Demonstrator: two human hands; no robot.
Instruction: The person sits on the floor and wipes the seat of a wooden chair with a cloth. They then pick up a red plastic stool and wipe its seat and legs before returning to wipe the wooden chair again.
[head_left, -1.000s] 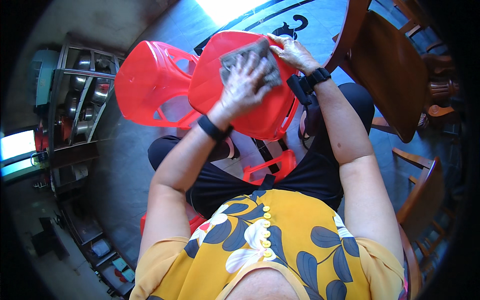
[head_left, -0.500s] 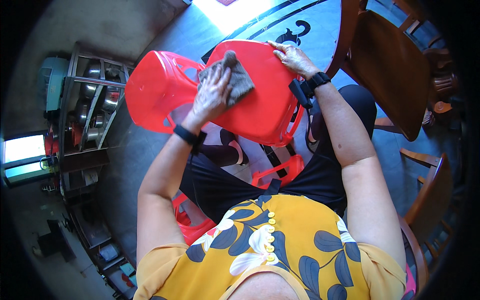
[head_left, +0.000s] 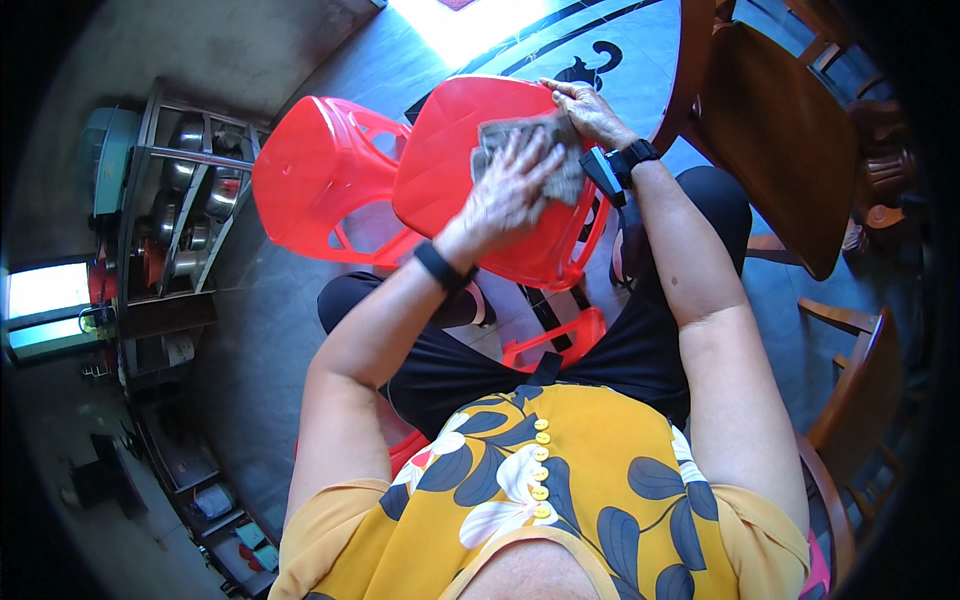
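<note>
A red plastic stool [head_left: 440, 180] lies tipped across the person's lap. Against its seat, the left hand [head_left: 510, 185] presses a grey cloth [head_left: 560, 150] flat with spread fingers, while the right hand [head_left: 585, 110] grips the stool's upper rim.

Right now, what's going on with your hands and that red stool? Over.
Left hand presses grey cloth flat on red stool. Right hand grips stool's rim. Nothing in the way.

I count two red plastic stools: one [head_left: 500, 190] under my hands, another [head_left: 320, 185] just left of them. One grey cloth [head_left: 560, 150] lies beneath my left hand [head_left: 510, 185]. Two wooden chairs stand to my right, one [head_left: 780, 140] beyond my right hand [head_left: 590, 110] and one [head_left: 850, 400] nearer my elbow.
</note>
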